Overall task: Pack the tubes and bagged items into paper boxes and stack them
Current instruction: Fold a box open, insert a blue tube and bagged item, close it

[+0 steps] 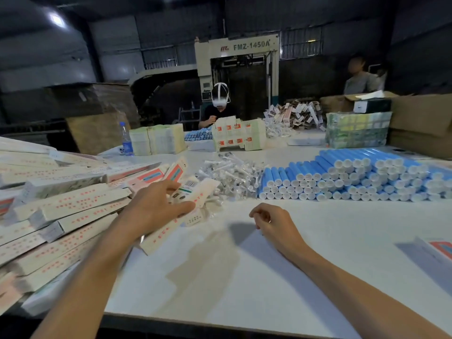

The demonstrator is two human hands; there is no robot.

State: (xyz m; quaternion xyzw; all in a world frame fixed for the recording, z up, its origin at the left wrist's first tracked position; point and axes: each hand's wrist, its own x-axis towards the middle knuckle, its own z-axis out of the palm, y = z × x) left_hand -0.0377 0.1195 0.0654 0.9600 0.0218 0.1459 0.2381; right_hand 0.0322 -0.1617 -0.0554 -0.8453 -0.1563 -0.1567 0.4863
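Observation:
My left hand (156,204) lies on a long white paper box with red print (168,231) at the right edge of a big stack of packed boxes (61,211); thumb and fingers curl around the box. My right hand (271,221) hovers over the white table (244,270), fingers loosely curled, holding nothing. Blue tubes with white caps (342,177) lie piled to the right. A heap of small clear bagged items (230,177) sits between the boxes and the tubes.
Across the table sit bundles of flat boxes (156,140), a water bottle (126,139) and a person wearing a headset (220,104). Another person (359,77) stands at the back right by cardboard cartons (420,123). A flat box (437,250) lies at the right edge.

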